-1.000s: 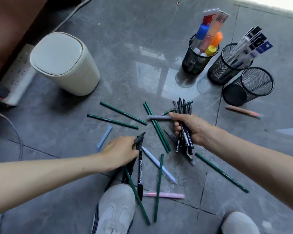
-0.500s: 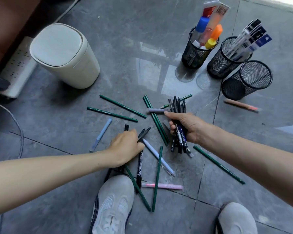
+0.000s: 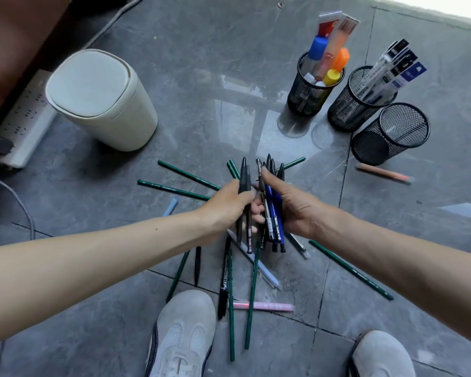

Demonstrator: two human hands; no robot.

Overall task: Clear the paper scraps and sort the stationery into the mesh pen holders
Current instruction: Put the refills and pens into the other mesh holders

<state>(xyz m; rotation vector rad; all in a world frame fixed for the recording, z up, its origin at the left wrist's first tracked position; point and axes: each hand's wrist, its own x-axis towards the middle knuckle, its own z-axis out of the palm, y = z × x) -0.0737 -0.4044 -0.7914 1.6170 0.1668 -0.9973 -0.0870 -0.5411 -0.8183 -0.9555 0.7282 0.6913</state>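
Two-handed, pinching a black pen in the left hand, clutching a crowded pen bundle in the right hand, risking spilling it before reaching the empty mesh holder at two o'clock.

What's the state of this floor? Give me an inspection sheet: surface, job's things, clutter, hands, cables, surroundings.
Surface: glossy grey tiled floor.
Job's things: three mesh holders: markers holder, refills holder, empty holder; green pencils and a pink pen lie loose.
Clutter: paper scraps, nothing seen.
Hands: left hand grips a black pen; right hand holds a pen bundle.
Cables: grey cable at the left; power strip beside the bin.
Surroundings: white bin, lid shut; two grey shoes.
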